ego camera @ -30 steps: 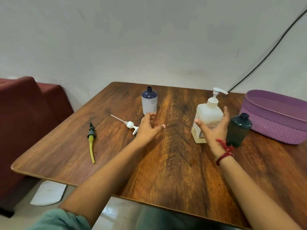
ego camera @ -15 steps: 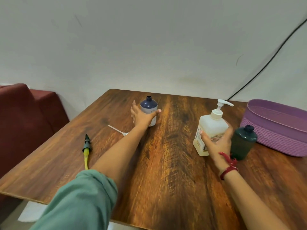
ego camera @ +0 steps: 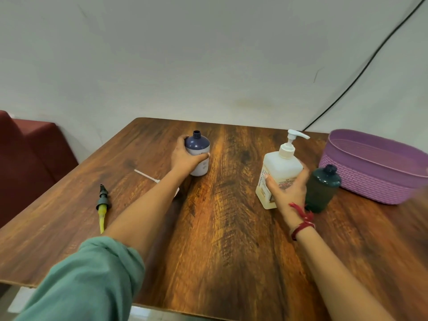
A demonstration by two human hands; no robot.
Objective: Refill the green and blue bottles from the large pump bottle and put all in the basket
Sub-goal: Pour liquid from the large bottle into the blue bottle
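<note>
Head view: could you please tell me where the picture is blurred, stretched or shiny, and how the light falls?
Head view: soft, even light, only a faint shadow on the table beside the left forearm; a warm sheen down the table's middle; wide-angle stretch makes the near sleeve loom; a blurred smear covers the basket at the frame's right edge.

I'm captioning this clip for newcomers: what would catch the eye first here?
The left hand grips the uncapped blue bottle far back on the wooden table, while the right hand holds the white pump bottle. Just right of that stand the dark green bottle and the purple basket.
</note>
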